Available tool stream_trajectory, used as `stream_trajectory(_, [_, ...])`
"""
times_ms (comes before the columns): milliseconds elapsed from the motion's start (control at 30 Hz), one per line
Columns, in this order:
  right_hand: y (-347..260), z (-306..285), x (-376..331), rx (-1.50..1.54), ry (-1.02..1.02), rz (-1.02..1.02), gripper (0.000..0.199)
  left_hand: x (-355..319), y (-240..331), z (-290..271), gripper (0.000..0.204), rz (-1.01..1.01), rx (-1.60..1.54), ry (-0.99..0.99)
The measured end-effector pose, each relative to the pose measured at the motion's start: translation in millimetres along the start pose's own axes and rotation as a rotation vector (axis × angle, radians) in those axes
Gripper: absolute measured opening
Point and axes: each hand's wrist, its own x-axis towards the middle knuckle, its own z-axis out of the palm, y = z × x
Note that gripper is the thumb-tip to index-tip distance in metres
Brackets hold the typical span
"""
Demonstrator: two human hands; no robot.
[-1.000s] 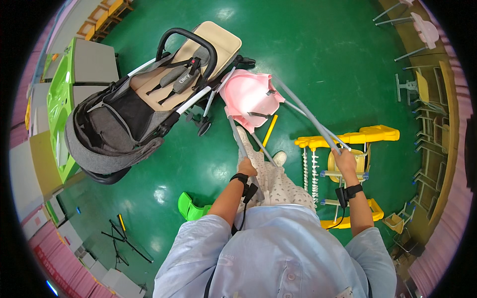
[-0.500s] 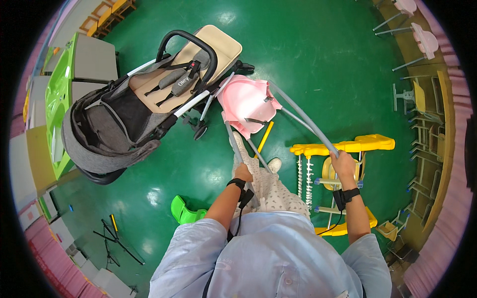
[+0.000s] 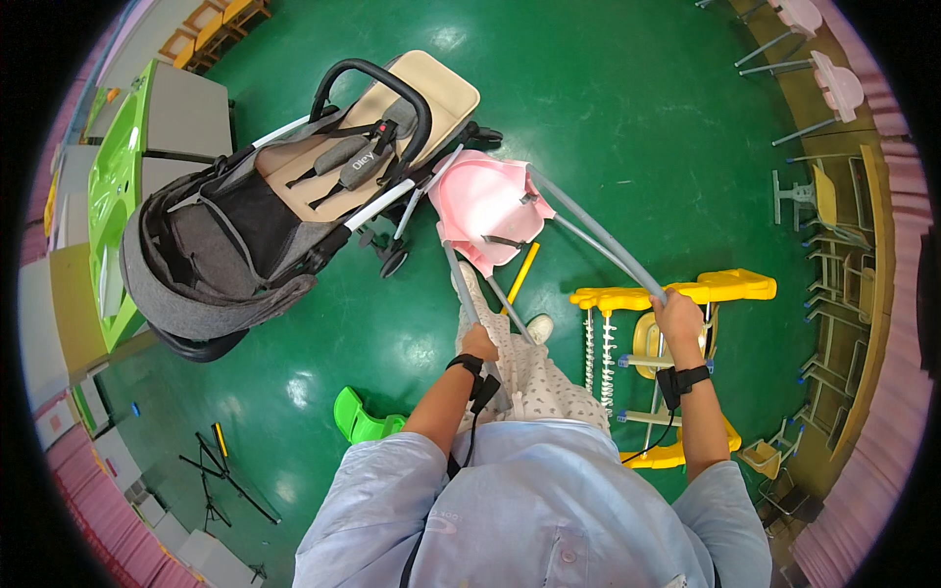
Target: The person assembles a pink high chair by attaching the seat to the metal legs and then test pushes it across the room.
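A pink high chair (image 3: 483, 201) with long grey tube legs lies tipped in front of me, its seat pointing away and its legs toward me. My left hand (image 3: 479, 343) is closed round one grey leg (image 3: 461, 284), near my patterned trousers. Further right, my right hand (image 3: 678, 316) grips the end of another grey leg (image 3: 606, 241), just above a yellow plastic frame part. A black strap (image 3: 505, 241) hangs at the pink seat. The seat is close beside the handle end of a grey and beige stroller (image 3: 328, 186), and whether they touch I cannot tell.
Right of my legs lies a yellow and metal frame (image 3: 676, 292) with white spirals. A yellow tube (image 3: 525, 269) lies by my feet. At left are a green plastic piece (image 3: 365, 416), a black tripod stand (image 3: 227, 472) and a green-edged unit (image 3: 116, 216). Small chairs (image 3: 833, 201) line the right wall.
Almost nothing differs. The view has shifted very slightly; both hands keep their hold on the high chair's legs.
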Motion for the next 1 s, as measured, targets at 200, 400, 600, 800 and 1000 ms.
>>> stream_trajectory(200, [-3, -17, 17, -0.094, 0.126, -0.005, 0.027, -2, 4, -3, 0.081, -0.025, -0.063, -0.007])
stream_trajectory(400, [-8, -24, 38, -0.229, 0.313, -0.103, 0.025, 0, 1, -4, 0.091, -0.013, -0.069, 0.001])
stream_trajectory(600, [-12, -30, 52, -0.178, 0.129, -0.202, 0.03, -6, 7, -18, 0.09, -0.003, -0.064, -0.015])
stream_trajectory(800, [-27, -48, 56, -0.119, -0.003, -0.147, 0.042, -13, 5, -13, 0.078, 0.001, -0.099, 0.039])
stream_trajectory(1000, [-50, -87, 56, -0.102, 0.225, -0.302, 0.015, -14, 6, -9, 0.067, -0.027, -0.122, 0.08])
